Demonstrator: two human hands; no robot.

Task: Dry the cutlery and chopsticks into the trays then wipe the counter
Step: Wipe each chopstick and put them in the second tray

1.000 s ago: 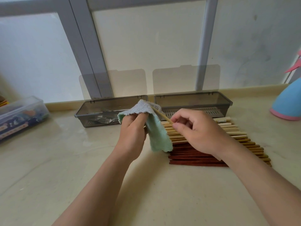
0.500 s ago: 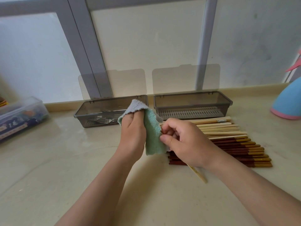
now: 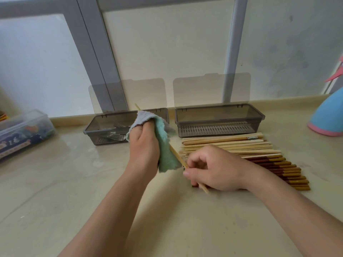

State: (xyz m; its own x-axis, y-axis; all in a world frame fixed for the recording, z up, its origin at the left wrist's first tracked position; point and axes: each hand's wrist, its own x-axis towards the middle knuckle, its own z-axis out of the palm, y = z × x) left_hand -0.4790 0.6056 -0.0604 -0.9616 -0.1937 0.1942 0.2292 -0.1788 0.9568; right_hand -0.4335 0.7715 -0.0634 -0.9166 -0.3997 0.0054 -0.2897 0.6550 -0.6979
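The left hand (image 3: pixel 143 145) clenched a green-and-grey cloth (image 3: pixel 164 147) around a pale wooden chopstick (image 3: pixel 178 157), whose tip poked out above the cloth. The right hand (image 3: pixel 213 169) pinched the chopstick's lower end just above the table (image 3: pixel 74 182). The other chopsticks (image 3: pixel 259 151) lay in a row before the right tray (image 3: pixel 219 117). The left tray (image 3: pixel 89 129) held what looked like forks (image 3: pixel 116 135), seen dimly through its tinted wall.

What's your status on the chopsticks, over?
Left hand grips green cloth round one chopstick. Right hand pinches its near end. Chopstick row lies before right tray; nothing blocks.
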